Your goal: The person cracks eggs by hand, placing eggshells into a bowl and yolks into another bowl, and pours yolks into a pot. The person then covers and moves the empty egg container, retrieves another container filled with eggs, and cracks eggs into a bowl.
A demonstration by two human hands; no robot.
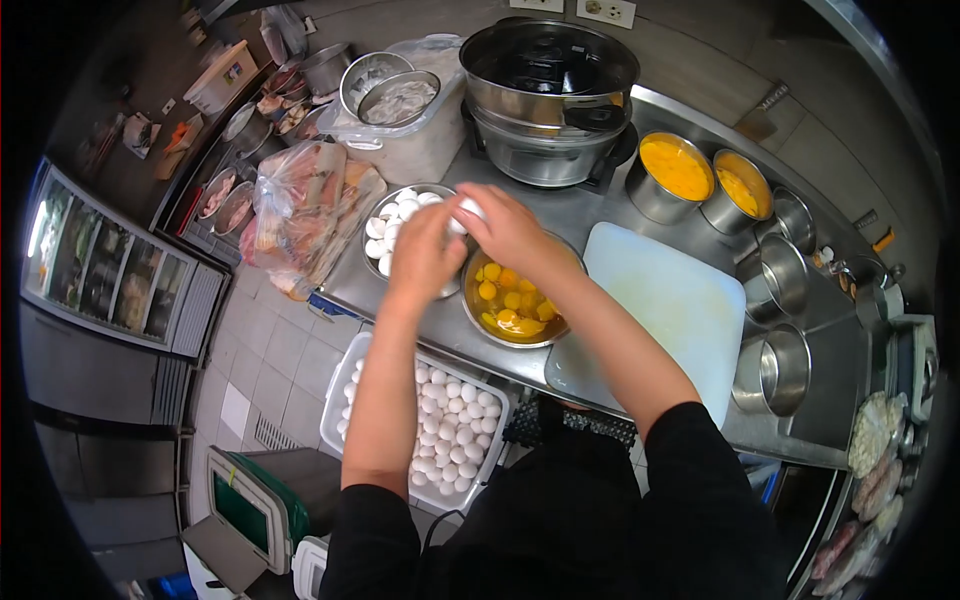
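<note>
Both my hands meet above the gap between two metal bowls. An egg point(466, 212) shows white between the fingers of my right hand point(505, 232), which are wrapped round it. My left hand point(428, 250) is beside it, its fingers bent and touching the right hand; whether it grips anything is hidden. Beneath the left hand is a bowl of white eggshells point(380, 229). Under my right hand and forearm, the other metal bowl holds several raw yolks point(510, 300) in clear egg white. A bin of whole white eggs point(455, 425) stands below the counter edge, partly behind my left forearm.
A white cutting board point(660, 300) lies right of the yolk bowl. Two metal pots of beaten egg point(677, 168) stand behind it, with empty metal pots point(773, 370) at the right. A large steel pot point(550, 100) is at the back; bagged meat point(300, 205) lies left.
</note>
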